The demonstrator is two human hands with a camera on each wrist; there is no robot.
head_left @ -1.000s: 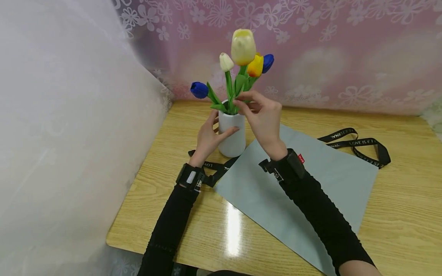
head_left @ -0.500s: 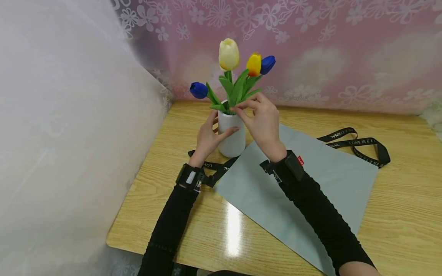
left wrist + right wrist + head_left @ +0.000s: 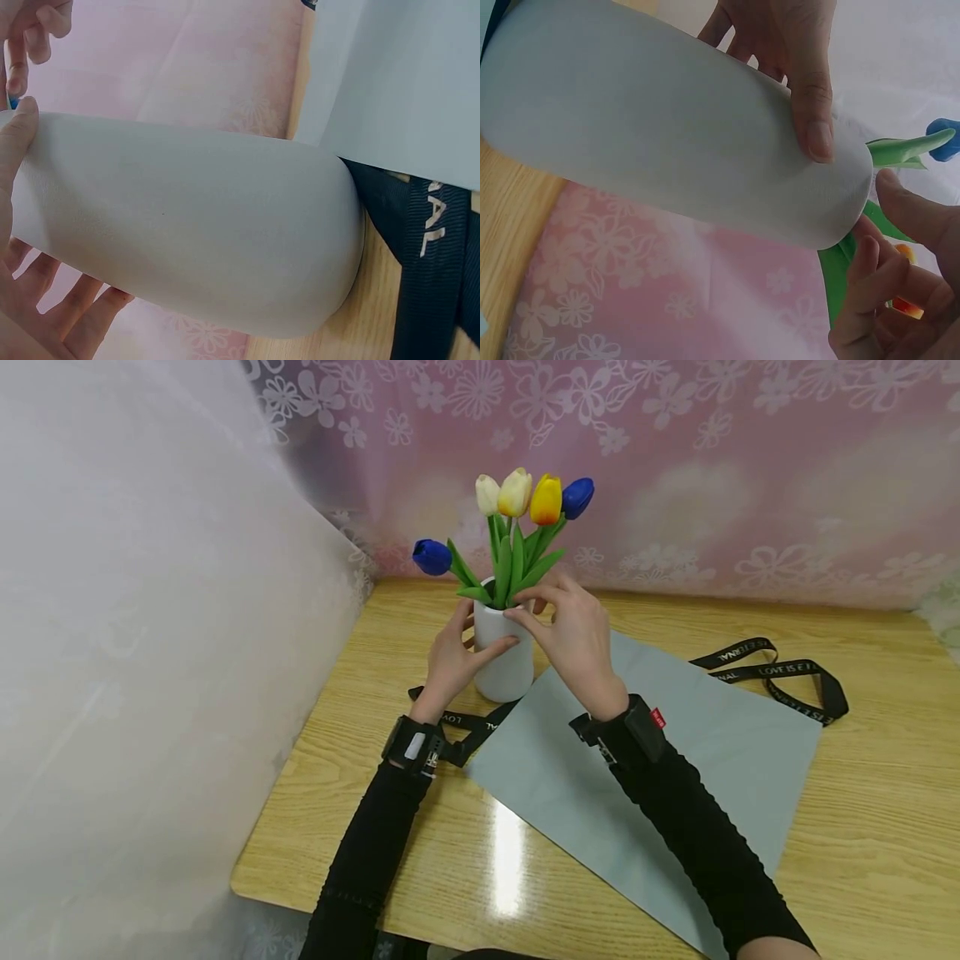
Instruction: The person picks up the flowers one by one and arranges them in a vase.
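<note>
A white vase (image 3: pixel 504 656) stands upright on the table, and several artificial tulips rise from it. My left hand (image 3: pixel 452 662) grips its side, thumb across the front and fingers behind. At the rim is my right hand (image 3: pixel 576 631), its thumb and index finger apart beside the stems; in the right wrist view the thumb (image 3: pixel 911 210) is close to the rim and the other fingers bend by the leaves. A cream-yellow tulip (image 3: pixel 515 492) stands between a white tulip (image 3: pixel 487 495) and a yellow-orange one (image 3: pixel 546 499). Blue tulips (image 3: pixel 432 557) lean out at both sides.
A flat grey-blue bag (image 3: pixel 697 777) lies on the wooden table (image 3: pixel 360 827), its corner by the vase's base. Its black lettered straps (image 3: pixel 806 670) spread to the right and beside the vase. A pink floral curtain (image 3: pixel 750 510) hangs behind, a white sheet (image 3: pixel 150 652) at left.
The cream-yellow tulip has come down into the vase, level with the others. My right hand has lowered to the rim, its thumb and index finger parting. The left hand stays on the vase.
</note>
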